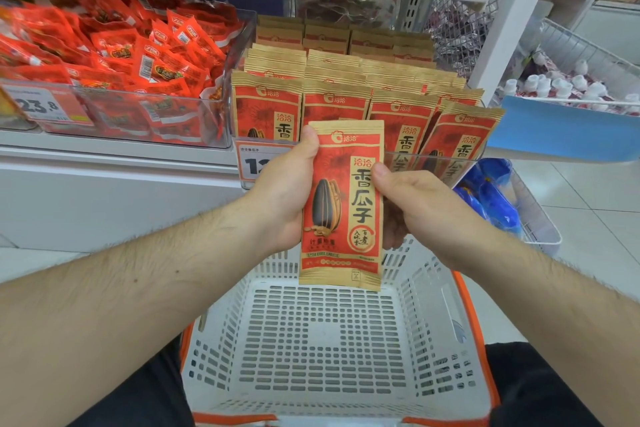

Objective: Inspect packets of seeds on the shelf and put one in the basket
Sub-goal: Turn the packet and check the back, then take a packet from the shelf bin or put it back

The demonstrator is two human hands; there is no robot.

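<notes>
From my head view, I hold one seed packet [341, 204] upright between both hands, its printed front turned to me so I can read it. My left hand [287, 198] grips its left edge, thumb over the top corner; my right hand [412, 204] pinches the right edge, fingers curled behind. The packet hangs just above the far rim of the white basket [311, 340], which sits low in front of me, so I judge a simple drop would finish the job. More packets [401, 121] stand in rows on the shelf [114, 149] behind.
</notes>
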